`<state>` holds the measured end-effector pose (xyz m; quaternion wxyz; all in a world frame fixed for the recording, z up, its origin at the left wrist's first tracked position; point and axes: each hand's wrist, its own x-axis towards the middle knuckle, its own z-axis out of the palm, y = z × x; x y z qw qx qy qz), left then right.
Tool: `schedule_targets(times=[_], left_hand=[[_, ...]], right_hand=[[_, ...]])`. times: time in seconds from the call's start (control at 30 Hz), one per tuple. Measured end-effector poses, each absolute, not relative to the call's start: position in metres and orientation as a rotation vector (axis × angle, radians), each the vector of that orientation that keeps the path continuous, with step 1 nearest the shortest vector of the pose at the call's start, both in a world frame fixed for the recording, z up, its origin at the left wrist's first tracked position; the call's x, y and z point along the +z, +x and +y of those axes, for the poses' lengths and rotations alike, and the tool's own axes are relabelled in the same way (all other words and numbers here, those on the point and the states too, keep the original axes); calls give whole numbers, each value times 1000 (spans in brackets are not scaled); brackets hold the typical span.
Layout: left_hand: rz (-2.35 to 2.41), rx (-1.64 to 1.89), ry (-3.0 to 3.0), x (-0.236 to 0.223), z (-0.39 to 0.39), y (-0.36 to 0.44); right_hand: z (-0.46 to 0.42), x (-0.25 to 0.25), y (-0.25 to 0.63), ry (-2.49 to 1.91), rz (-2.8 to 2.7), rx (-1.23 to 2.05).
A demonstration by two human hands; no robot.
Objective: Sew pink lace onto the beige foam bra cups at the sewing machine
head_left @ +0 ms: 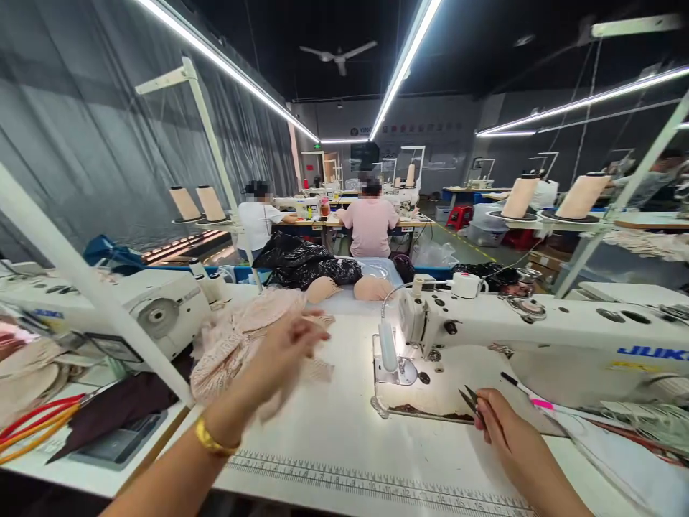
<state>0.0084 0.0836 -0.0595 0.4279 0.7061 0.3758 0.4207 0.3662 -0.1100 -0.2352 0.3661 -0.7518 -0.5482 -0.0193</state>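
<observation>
My left hand (291, 345), with a gold bracelet on its wrist, is over the left part of the white table. Its fingers look bent but are smeared by motion, so whether they hold anything is unclear. Beneath and beside it lies a heap of pale pink lace fabric (226, 359), and a small lace piece (320, 370) shows just below the fingers. My right hand (498, 416) is closed around small dark thread snips (471, 401), their blades apart and pointing up and left. The snips are in front of the sewing machine (484, 323), right of its lit needle area.
Two beige moulded cups (372, 289) lie at the table's far edge, near a black plastic bag (301, 262). A ruler tape (377, 482) runs along the front edge. A second sewing machine (156, 309) stands left behind a slanting white pole (91, 287). Two people sit ahead.
</observation>
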Motion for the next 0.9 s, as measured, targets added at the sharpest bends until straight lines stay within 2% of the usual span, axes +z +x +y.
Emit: schedule_targets(times=[0.07,0.13,0.23,0.4,0.53,0.63,0.7,0.8,0.83,0.9], left_hand=[[775,733,1656,-92,61,34],[692,570,1531,-119,43,52],[624,469,1414,-141,29,63],[563,426,1371,-151,23,66],[573,372,1391,-155,18,69],[625,343,1538,-138,30,50],[774,403,1798,-116,50,21],[1262,913,2337,-88,84,-28],[1364,1061,2425,-85,91,-39],[1365,1141,2500,-90,96,-44]], right_hand=[[-113,-229,329,-1817,-1376,260],[-114,-221,299,-1680,-1473,283],[-109,-211,274,-1556,-1688,25],[-93,-206,259,-1582,-1872,-384],[-85,-212,244,-1603,-1845,-556],[-92,-219,259,-1663,-1839,-566],[-103,-224,289,-1787,-1789,-514],[-121,-231,341,-1904,-1767,-468],[-125,-233,354,-1889,-1783,-511],[-125,-235,366,-1845,-1792,-608]])
